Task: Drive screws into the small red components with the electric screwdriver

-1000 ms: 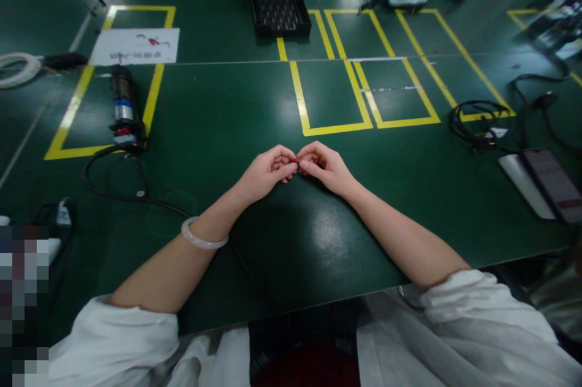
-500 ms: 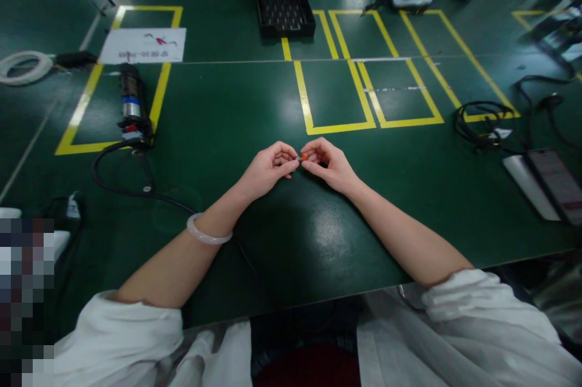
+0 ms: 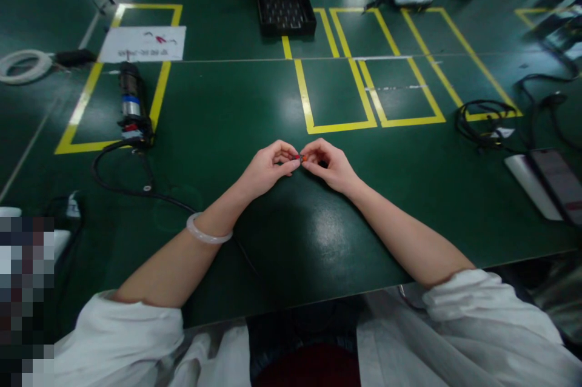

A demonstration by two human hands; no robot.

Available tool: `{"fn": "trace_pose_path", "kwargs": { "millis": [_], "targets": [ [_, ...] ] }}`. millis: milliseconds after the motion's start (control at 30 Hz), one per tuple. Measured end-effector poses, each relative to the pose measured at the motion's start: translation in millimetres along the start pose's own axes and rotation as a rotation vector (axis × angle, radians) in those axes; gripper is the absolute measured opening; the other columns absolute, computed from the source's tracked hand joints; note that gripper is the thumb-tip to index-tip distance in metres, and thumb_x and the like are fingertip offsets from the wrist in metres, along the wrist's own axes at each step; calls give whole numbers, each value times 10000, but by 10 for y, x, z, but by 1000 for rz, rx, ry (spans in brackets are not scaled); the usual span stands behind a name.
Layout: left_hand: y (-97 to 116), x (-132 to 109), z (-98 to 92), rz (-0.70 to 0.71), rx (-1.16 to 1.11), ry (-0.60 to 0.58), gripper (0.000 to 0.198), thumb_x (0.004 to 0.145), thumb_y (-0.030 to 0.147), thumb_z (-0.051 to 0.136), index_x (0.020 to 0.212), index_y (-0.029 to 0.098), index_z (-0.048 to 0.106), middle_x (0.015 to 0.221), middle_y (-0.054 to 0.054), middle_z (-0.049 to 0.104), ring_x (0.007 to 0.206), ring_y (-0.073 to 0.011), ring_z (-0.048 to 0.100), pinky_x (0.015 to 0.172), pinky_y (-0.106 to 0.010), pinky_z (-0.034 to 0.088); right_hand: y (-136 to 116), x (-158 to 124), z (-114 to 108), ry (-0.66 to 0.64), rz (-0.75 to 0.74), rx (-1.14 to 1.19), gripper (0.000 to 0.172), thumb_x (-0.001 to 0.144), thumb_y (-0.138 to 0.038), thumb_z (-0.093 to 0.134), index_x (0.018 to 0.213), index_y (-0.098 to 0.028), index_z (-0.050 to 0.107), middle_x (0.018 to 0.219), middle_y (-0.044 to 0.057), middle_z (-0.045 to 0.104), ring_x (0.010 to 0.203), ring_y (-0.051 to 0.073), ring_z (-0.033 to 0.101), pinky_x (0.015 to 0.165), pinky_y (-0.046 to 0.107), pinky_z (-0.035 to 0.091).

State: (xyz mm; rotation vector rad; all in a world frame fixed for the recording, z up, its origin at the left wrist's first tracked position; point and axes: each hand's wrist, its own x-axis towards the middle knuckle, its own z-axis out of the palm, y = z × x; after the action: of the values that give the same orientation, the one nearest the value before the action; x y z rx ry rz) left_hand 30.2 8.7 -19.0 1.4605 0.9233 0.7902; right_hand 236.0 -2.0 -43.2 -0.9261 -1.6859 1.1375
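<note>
My left hand (image 3: 273, 164) and my right hand (image 3: 331, 162) meet fingertip to fingertip just above the green table. Thumb and fingers of both are pinched on a small orange and red part (image 3: 304, 158) with a dark bit in its middle. Its orange end is at my right fingertips and a red bit shows at my left ones. Most of the part is covered by the fingers, so its kind cannot be made out.
A corded electric screwdriver (image 3: 131, 102) lies at left, its cable passing under my left forearm. Beyond are a printed sheet (image 3: 143, 44), a white coil (image 3: 25, 67) and a black tray (image 3: 287, 30) by another person's hands. Black cable (image 3: 484, 117) and a phone (image 3: 557, 181) lie right.
A red bit now shows at my left fingertips, where the part looked darker before. Both hands have stayed almost in place.
</note>
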Motion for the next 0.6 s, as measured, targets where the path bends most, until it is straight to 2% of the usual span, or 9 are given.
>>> {"fn": "trace_pose_path", "kwargs": {
  "millis": [167,300,500,600],
  "targets": [
    [-31,-4,-19,32,50,1,303,789,321,771,967,142,602,967,-52,647,815,-140,625,723,-256,537,22,1,7,1,16,39,257,861,-324,721,1052,-200,600,908,8,681,699,104,587,629,244,470],
    [-28,-22,-17,51,115,29,300,809,360,752,972,154,606,993,-65,650,892,-169,634,733,-254,523,4,-5,6,-4,41,40,296,851,-371,752,1039,-201,600,888,4,679,704,108,591,638,246,476],
    [-33,-49,-1,123,250,50,230,865,330,709,1002,165,624,1010,-59,645,902,-167,642,770,-268,526,-20,-15,-4,-5,41,-13,240,902,-418,707,966,-201,630,778,-13,623,672,118,563,615,255,457],
    [-52,-48,-2,133,233,59,251,850,310,730,1018,164,613,1020,-57,641,906,-166,651,777,-270,539,-7,-13,4,-2,25,14,235,886,-376,719,1006,-202,613,828,-8,635,661,107,566,597,248,448]
  ]
}}
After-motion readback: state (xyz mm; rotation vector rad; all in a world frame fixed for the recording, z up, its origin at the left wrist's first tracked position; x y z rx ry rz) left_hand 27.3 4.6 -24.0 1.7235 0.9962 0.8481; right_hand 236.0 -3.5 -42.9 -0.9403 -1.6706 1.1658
